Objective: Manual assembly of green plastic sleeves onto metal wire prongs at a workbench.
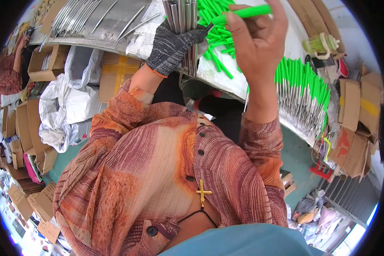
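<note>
My left hand [170,48], in a dark grey knit glove, is closed round an upright bundle of shiny metal rods [181,16]. Between the thumb and fingers of my bare right hand [260,49] is a green plastic handle [247,13], held almost level. Its left end meets a short dark tip beside the gloved fingers; whether the two are joined I cannot tell. Behind and below the handle lies a heap of loose green handles [219,42]. To the right of my right wrist, many metal rods with green handles [301,87] lie side by side in a row.
Bare metal rods [74,17] lie on the grey tabletop [115,36] at the far left. Cardboard boxes [51,64] and a white sack [57,111] stand left of the table. At the right are a green bottle [322,44] and more cartons [352,104]. Another person [10,72] is at the left edge.
</note>
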The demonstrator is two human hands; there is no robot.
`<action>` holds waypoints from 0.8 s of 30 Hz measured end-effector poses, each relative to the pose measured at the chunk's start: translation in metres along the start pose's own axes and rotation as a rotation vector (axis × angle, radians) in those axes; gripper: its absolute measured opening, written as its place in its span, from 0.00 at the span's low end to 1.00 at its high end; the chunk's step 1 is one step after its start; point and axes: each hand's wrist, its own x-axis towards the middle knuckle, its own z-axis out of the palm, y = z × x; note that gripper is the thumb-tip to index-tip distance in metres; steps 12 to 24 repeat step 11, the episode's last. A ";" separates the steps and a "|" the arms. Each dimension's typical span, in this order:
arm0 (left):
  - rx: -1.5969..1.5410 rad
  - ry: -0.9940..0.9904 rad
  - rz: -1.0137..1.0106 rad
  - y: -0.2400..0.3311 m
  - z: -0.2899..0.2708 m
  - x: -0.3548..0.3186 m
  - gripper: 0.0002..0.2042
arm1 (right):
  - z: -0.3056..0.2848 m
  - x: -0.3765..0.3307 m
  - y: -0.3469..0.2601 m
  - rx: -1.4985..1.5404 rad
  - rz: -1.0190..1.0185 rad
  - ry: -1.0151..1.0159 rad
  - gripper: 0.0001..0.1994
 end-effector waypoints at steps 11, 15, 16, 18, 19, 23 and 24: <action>-0.718 -0.168 -0.335 -0.031 -0.032 0.010 0.21 | 0.008 0.013 0.010 -0.060 0.043 -0.281 0.13; -0.718 -0.168 -0.335 -0.031 -0.032 0.010 0.21 | 0.008 0.013 0.010 -0.060 0.043 -0.281 0.13; -0.718 -0.168 -0.335 -0.031 -0.032 0.010 0.21 | 0.008 0.013 0.010 -0.060 0.043 -0.281 0.13; -0.718 -0.168 -0.335 -0.031 -0.032 0.010 0.21 | 0.008 0.013 0.010 -0.060 0.043 -0.281 0.13; -0.718 -0.168 -0.335 -0.031 -0.032 0.010 0.21 | 0.008 0.013 0.010 -0.060 0.043 -0.281 0.13; -0.718 -0.168 -0.335 -0.031 -0.032 0.010 0.21 | 0.008 0.013 0.010 -0.060 0.043 -0.281 0.13; -0.718 -0.168 -0.335 -0.031 -0.032 0.010 0.21 | 0.008 0.013 0.010 -0.060 0.043 -0.281 0.13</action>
